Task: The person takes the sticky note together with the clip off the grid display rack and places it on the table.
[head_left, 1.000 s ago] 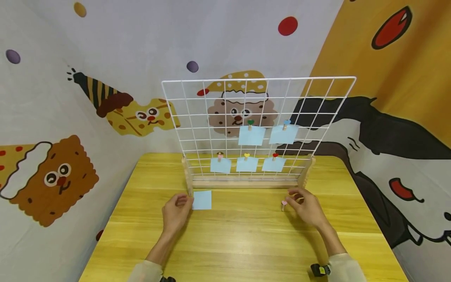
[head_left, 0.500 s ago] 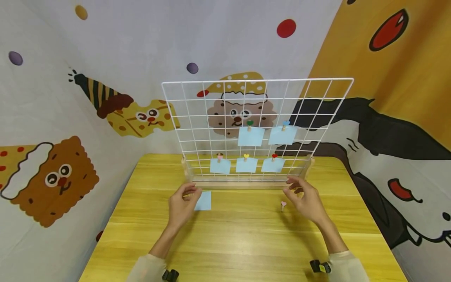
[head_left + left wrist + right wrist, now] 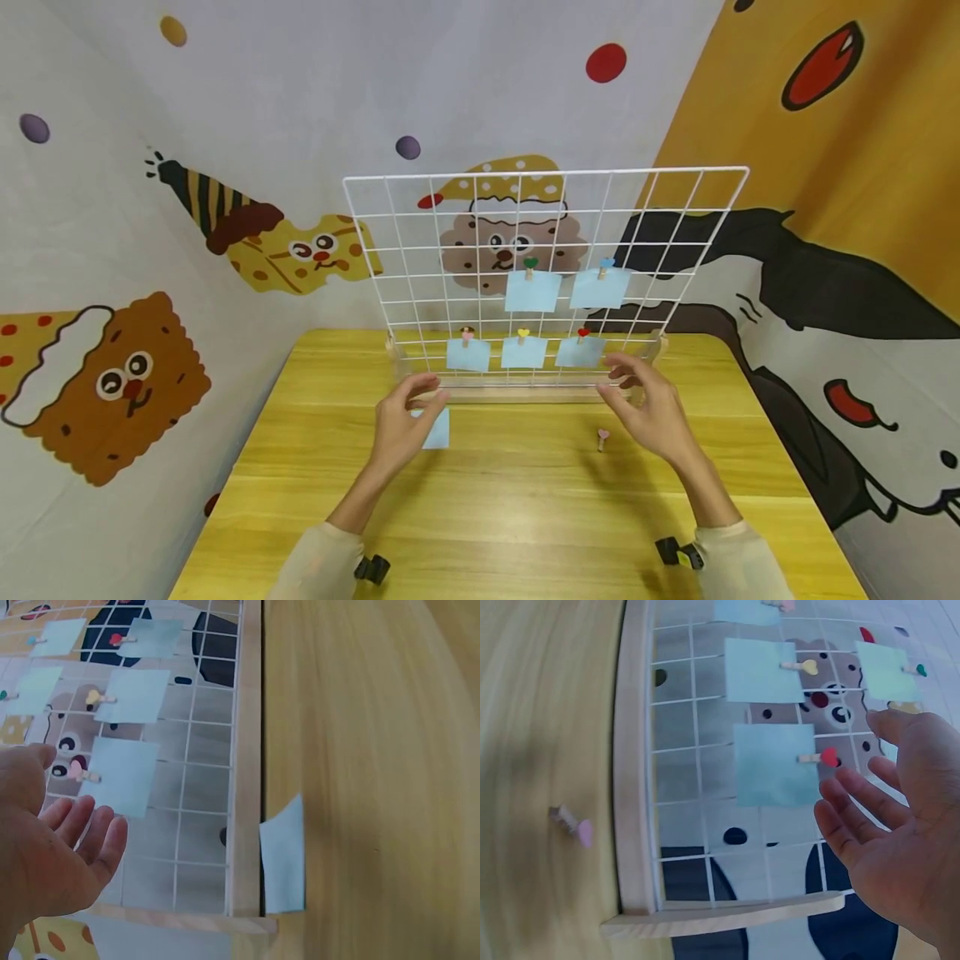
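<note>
My left hand (image 3: 402, 425) hovers over the table, fingers loosely bent and holding nothing. Below it lies a loose light-blue paper note (image 3: 285, 862), partly hidden by the hand in the head view. My right hand (image 3: 651, 412) is raised in front of the grid's right side, also holding nothing. A small wooden clip with a pink heart (image 3: 602, 438) lies on the table to the left of that hand. On the white wire grid (image 3: 465, 175) hang several blue notes, including one under a red heart clip (image 3: 829, 757) and one under a yellow heart clip (image 3: 94, 697).
The grid stands in a wooden base (image 3: 525, 393) with side feet on the wood-grain table (image 3: 495, 517). Behind it hangs a white cloth (image 3: 300, 83) printed with cartoon figures. Each wrist carries a small black camera (image 3: 372, 569).
Both hands have risen and moved forward, toward the grid. The left hand has also shifted right, over the loose note. Note and pink heart clip stay in place on the table.
</note>
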{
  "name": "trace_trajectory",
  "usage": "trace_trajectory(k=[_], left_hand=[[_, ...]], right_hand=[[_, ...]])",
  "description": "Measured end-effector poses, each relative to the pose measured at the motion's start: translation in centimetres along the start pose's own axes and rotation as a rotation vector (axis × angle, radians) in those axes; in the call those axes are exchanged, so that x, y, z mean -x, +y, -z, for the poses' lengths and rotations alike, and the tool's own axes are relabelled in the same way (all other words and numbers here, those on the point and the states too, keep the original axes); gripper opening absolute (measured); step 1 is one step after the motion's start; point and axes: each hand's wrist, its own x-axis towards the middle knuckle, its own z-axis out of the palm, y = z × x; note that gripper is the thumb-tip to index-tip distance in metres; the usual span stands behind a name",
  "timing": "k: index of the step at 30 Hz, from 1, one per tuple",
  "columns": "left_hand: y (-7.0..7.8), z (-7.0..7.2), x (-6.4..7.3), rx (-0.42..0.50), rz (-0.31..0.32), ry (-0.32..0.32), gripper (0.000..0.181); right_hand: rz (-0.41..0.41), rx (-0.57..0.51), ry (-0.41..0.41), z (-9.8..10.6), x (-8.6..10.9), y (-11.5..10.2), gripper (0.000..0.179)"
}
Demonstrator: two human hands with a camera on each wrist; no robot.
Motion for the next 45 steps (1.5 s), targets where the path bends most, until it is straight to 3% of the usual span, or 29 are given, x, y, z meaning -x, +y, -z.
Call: trace_trajectory(k=[10,26,45], left_hand=[[1.5,-1.1,-1.6,0.033,-0.034,-0.074,0.043],[3.8,-2.6,-4.1,0.081,-0.105,-0.093,0.044],[6.4,-4.8,-6.2,0.150,-0.050,-0.091,0.040]], right_hand=[[0.084,-0.004,0.059,0.2,-1.9,-1.7,0.052],[0.230,-0.022,0.103,0.3,-5.2,-4.6,0.058],[0.278,-0.043,0.135,-0.7,-8.2,-7.2,0.056]])
